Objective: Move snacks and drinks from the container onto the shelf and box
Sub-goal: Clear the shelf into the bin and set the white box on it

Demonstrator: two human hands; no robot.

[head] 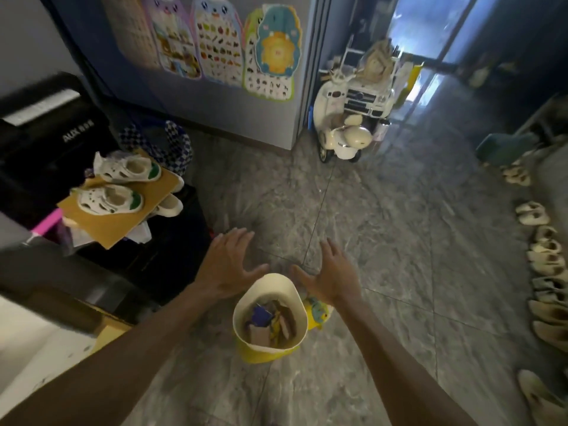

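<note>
both hands, left hand and right hand, spread empty above yellow container of snacks.

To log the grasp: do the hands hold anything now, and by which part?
Nothing is held. The left hand and right hand hover open, fingers spread, above the round yellow container.

Snacks lie in the container on the floor.

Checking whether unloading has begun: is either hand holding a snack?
No, the left hand and right hand are spread open and empty by the bucket, with the snacks inside it.
</note>
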